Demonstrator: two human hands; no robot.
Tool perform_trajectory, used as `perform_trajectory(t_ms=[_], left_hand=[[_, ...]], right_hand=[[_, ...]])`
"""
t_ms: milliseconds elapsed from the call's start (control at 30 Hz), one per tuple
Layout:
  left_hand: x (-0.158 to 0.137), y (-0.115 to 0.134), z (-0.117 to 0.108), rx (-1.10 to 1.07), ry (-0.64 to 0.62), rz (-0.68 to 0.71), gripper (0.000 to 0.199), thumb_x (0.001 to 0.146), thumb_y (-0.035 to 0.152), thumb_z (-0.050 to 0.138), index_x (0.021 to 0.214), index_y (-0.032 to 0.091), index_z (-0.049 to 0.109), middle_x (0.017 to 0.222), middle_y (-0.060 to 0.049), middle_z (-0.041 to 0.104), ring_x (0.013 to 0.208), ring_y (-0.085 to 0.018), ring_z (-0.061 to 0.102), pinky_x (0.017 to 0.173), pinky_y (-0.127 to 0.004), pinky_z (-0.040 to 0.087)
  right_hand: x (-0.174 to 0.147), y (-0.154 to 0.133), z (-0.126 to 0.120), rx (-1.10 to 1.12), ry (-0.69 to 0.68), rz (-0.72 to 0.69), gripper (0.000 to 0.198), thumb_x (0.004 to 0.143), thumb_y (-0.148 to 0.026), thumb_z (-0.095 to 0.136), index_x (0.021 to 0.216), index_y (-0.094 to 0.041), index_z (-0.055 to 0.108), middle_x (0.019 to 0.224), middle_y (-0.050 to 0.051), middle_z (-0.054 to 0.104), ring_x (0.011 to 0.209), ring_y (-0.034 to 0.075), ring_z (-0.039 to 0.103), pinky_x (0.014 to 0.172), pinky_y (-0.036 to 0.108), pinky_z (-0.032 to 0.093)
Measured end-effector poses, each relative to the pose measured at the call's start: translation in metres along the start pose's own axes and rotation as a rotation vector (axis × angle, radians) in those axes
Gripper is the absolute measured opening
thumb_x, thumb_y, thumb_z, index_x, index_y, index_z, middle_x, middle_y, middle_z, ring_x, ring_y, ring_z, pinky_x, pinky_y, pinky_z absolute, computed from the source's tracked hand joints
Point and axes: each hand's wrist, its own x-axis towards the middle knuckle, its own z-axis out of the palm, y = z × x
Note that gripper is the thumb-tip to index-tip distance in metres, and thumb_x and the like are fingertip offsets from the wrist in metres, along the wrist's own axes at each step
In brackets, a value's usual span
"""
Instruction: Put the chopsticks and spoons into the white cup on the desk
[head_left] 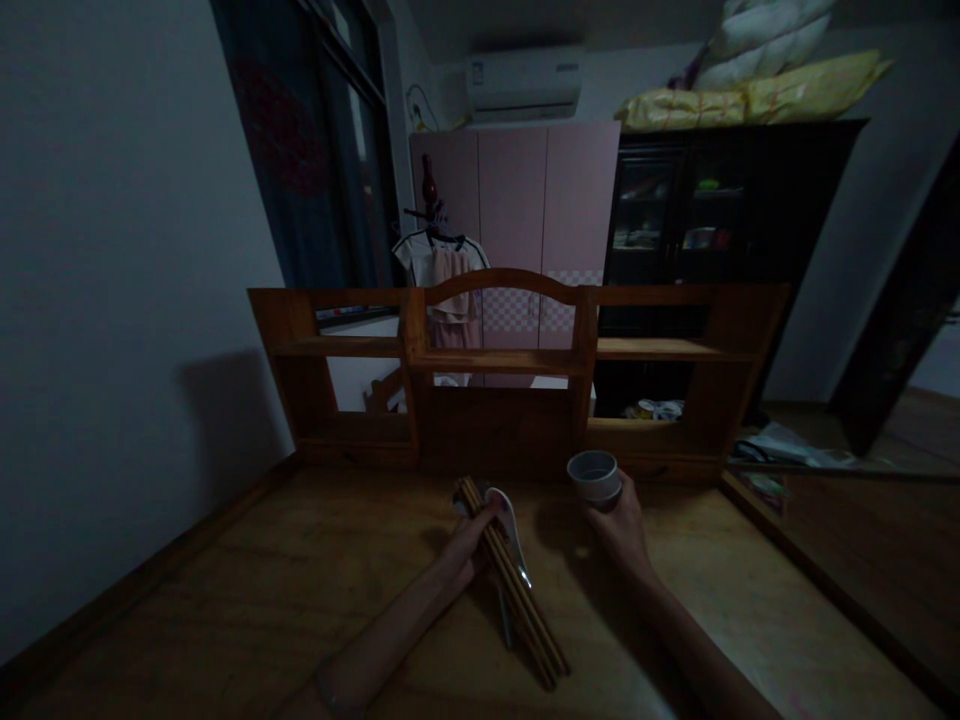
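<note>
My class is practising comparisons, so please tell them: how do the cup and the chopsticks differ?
The cup is grey; the chopsticks are brown.
The cup is single, round and hollow; the chopsticks are several long, thin sticks in a bundle.
The cup is in the right hand; the chopsticks are in the left hand.
Both are held.

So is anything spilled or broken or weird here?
Nothing stands out as spilled or broken. The left hand grips chopsticks and what looks like a white spoon; the right hand holds a cup, mouth up.
</note>
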Motion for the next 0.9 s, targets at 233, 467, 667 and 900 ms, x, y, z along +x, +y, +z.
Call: perform_trajectory(t_ms=[233, 467, 667, 900], left_hand=[[-0.006, 0.004, 0.002, 0.019, 0.010, -0.009, 0.043, 0.063, 0.051, 0.084, 0.073, 0.017, 0.059, 0.055, 0.001, 0.060, 0.046, -0.013, 0.058, 0.046, -0.022, 0.050], [-0.010, 0.007, 0.009, -0.020, -0.116, -0.027, 0.044, 0.078, 0.054, 0.070, 0.083, 0.010, 0.066, 0.085, -0.013, 0.072, 0.075, -0.019, 0.069, 0.070, -0.027, 0.057], [-0.007, 0.005, 0.009, -0.111, -0.267, -0.004, 0.047, 0.078, 0.062, 0.063, 0.073, 0.016, 0.056, 0.056, 0.004, 0.050, 0.047, -0.010, 0.051, 0.061, -0.026, 0.053], [-0.005, 0.012, 0.005, 0.047, -0.264, -0.025, 0.065, 0.072, 0.082, 0.047, 0.080, 0.017, 0.054, 0.053, 0.009, 0.036, 0.039, -0.005, 0.029, 0.041, -0.017, 0.033]], right_hand=[[0.000, -0.002, 0.000, -0.001, 0.004, -0.005, 0.069, 0.063, -0.035, 0.065, 0.128, -0.020, 0.047, 0.119, 0.012, 0.057, 0.108, 0.035, 0.055, 0.090, 0.044, 0.046], [-0.001, 0.003, 0.001, -0.005, 0.012, -0.007, 0.070, 0.062, -0.034, 0.066, 0.128, -0.019, 0.047, 0.119, 0.012, 0.057, 0.107, 0.034, 0.055, 0.089, 0.043, 0.047], [0.000, 0.003, 0.002, 0.002, 0.017, -0.013, 0.068, 0.064, -0.035, 0.068, 0.127, -0.019, 0.048, 0.117, 0.012, 0.058, 0.105, 0.032, 0.057, 0.088, 0.042, 0.048], [0.001, 0.006, 0.004, 0.007, 0.024, -0.027, 0.070, 0.063, -0.035, 0.068, 0.128, -0.019, 0.047, 0.116, 0.012, 0.058, 0.104, 0.033, 0.056, 0.088, 0.043, 0.048]])
